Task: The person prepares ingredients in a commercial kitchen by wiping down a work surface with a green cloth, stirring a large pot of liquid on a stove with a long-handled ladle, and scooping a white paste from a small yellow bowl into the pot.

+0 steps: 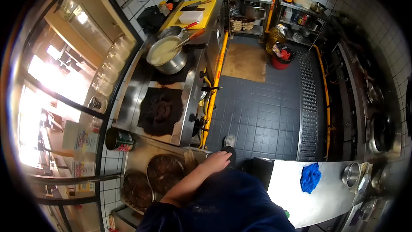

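Note:
My left hand [217, 162] reaches forward past my dark shirt, above my dark-clad leg and shoe. Its back faces up, the fingers lie loosely side by side, and nothing shows in it. To its left, two large round pots [165, 172] with dark brown contents sit on a steel counter. My right hand is out of view. On the stove beyond, a steel saucepan [168, 58] holds a pale, creamy liquid, and a wooden-handled utensil [189, 39] leans in it.
A bare burner [161, 109] lies nearer than the saucepan. Yellow pipe [216, 90] runs along the stove front. A yellow cutting board [189, 13] holds a white block and knives. Behind me right, a steel table [283, 189] bears a blue cloth [310, 178]. A red bin [281, 62] stands ahead.

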Motion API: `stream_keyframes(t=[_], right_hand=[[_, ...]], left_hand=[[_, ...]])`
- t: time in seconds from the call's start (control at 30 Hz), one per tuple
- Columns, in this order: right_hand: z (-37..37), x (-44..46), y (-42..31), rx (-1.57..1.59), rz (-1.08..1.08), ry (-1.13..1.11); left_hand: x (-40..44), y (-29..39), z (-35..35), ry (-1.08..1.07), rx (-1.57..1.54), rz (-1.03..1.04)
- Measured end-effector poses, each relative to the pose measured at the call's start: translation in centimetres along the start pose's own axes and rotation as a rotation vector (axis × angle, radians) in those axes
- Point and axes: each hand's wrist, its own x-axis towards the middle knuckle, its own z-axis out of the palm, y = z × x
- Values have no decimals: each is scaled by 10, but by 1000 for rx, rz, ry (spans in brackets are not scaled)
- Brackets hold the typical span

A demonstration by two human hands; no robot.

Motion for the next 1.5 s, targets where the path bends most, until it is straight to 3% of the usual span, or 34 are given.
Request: stream_keyframes(t=[0.43, 0.57, 0.83, 0.9, 1.03, 1.1, 1.17, 1.2, 1.23, 1.27, 1.3, 1.33, 1.43, 1.5], right_hand=[[-55, 304, -202, -5, 2, -102], [-84, 377, -244, -1, 22, -142], [-116, 514, -286, -83, 63, -299], [-124, 559, -292, -137, 47, -353], [-153, 675, -307, -312, -67, -480], [-176, 758, -334, -504, -266, -559], [-196, 852, -389, -637, -437, -592], [-196, 904, -420, -459, -370, -624], [-183, 954, -445, -569, -403, -480], [-200, 966, -514, -299, -468, -474], [-171, 1035, -518, -355, -618, -413], [-182, 1044, -590, -379, -817, -386], [-182, 1064, -749, -291, -923, -324], [-159, 1081, -829, -189, -1144, -287]], left_hand=[[267, -112, -118, -69, -99, -94], [337, -133, -138, -40, -169, -20], [425, -193, -142, -242, -260, -237], [437, -207, -133, 42, -309, -302], [480, -226, -148, 304, -317, -405], [504, -219, -176, 379, -344, -508], [534, -219, -182, 408, -315, -597], [550, -219, -187, 431, -315, -628], [568, -222, -188, 452, -316, -659], [582, -219, -208, 506, -315, -697], [599, -218, -215, 552, -322, -734], [612, -219, -222, 598, -332, -768], [649, -226, -251, 793, -440, -923], [667, -243, -264, 1003, -400, -983]])
